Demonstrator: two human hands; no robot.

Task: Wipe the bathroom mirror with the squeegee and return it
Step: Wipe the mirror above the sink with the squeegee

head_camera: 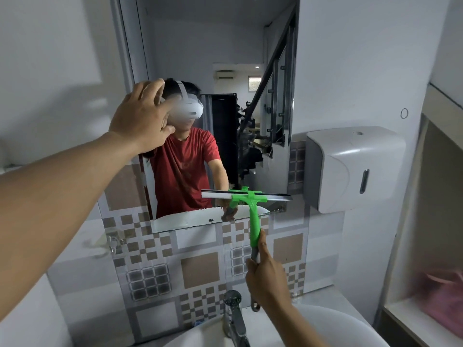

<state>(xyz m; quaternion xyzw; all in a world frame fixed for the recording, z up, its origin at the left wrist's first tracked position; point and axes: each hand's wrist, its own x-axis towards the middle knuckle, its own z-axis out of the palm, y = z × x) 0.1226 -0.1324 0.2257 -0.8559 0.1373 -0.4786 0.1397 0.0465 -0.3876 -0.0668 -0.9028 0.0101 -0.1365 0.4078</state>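
The bathroom mirror hangs on the wall ahead, above patterned tiles. My right hand is closed around the lower grey end of a green squeegee. The squeegee stands upright, and its blade rests flat across the mirror's lower right part, near the bottom edge. My left hand is raised with fingers spread and its palm against the mirror's left side, holding nothing. A reflection of a person in a red shirt with a headset shows in the glass.
A white paper dispenser is mounted on the wall right of the mirror. Below me are a chrome tap and a white sink. A recessed shelf at the right holds something pink. A small hook sits on the tiles at left.
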